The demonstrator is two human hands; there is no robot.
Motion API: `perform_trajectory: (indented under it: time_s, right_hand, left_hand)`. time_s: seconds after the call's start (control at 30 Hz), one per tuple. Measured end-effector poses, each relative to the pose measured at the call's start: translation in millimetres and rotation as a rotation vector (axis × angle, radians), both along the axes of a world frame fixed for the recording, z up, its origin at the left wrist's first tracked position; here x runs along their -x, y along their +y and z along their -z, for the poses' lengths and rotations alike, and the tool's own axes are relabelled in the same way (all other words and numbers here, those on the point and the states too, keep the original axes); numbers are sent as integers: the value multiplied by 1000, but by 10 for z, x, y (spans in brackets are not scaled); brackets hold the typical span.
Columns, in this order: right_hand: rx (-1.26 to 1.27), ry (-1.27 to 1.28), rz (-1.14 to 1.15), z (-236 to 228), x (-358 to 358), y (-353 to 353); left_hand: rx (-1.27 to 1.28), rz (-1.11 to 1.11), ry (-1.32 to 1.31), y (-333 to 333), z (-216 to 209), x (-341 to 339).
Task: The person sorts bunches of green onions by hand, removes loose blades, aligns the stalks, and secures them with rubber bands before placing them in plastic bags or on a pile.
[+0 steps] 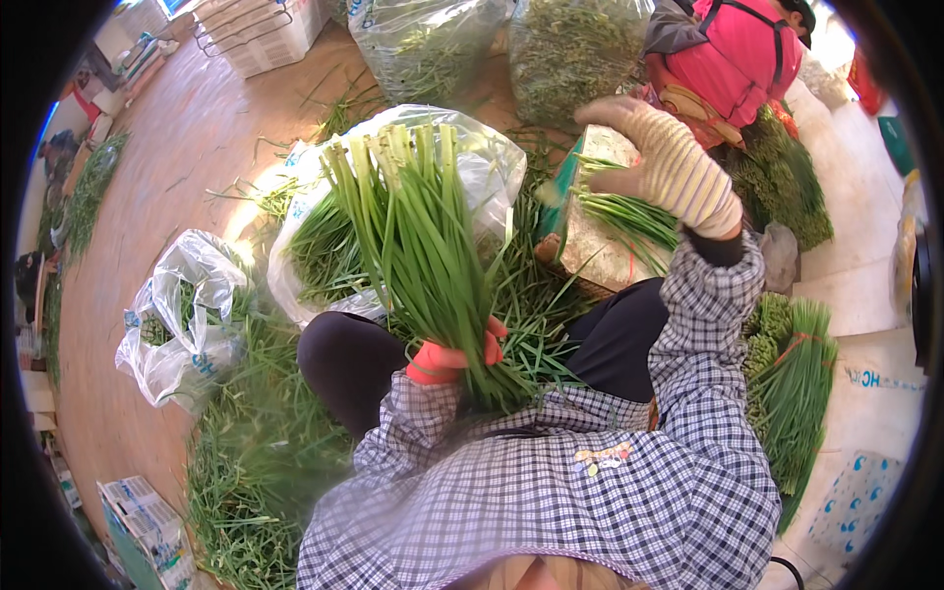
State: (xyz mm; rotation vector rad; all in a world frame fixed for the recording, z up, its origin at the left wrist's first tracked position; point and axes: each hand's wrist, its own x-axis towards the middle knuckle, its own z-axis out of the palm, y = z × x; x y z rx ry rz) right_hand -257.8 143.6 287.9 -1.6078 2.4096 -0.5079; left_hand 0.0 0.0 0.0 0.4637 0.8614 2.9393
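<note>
A thick bunch of green leafy stalks resembling garlic chives point(423, 226) stands tilted before my chest, its pale cut ends at the top. Around its lower leaves my left hand point(457, 356), in a red-orange glove, is closed. My right hand point(659, 157), in a striped knit glove, is raised with thumb and fingers apart; the fingertips are smeared by motion. Beneath it, a few loose green stalks point(629, 216) lie across a pale, worn block point(600, 258) by my right knee. Nothing shows in the right hand.
Loose greens point(261, 433) pile around my legs. An open plastic bag point(501, 162) lies ahead, a smaller bag point(182, 329) at left. Stuffed bags point(580, 59) stand farther off. Banded bundles point(796, 383) lie at right. A person in pink point(742, 59) works at upper right.
</note>
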Motion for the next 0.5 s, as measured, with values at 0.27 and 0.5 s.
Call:
perform_trajectory:
  time_s: [0.27,0.5]
  right_hand:
    - [620,-365,-149,707,-261,-924]
    - [244,407,164,182,354,79]
  left_hand:
    - [323,-86,-195,-458,-486,54]
    - [333,-194,-194,-184,-581,174]
